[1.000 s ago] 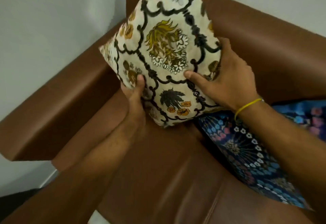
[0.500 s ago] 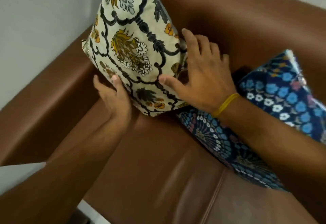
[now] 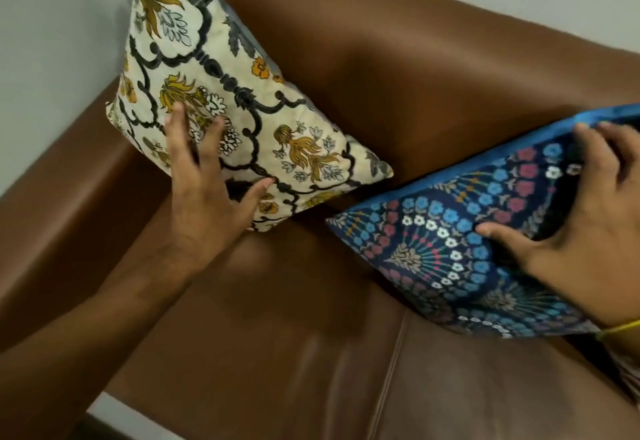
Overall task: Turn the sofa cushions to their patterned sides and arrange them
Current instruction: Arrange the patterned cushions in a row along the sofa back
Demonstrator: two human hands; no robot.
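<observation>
Right hand (image 3: pixel 585 228) now on blue cushion (image 3: pixel 450 242)

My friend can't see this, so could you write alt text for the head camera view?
A person's left hand rests on a cream floral cushion propped in a brown sofa's corner, while the right hand holds a blue patterned cushion beside it.

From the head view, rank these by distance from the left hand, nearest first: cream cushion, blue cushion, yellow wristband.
1. Cream cushion: under the left hand, propped in the sofa's left corner.
2. Blue cushion: to the right, leaning on the backrest, gripped by the right hand.
3. Yellow wristband: far right, on the right wrist.
</observation>
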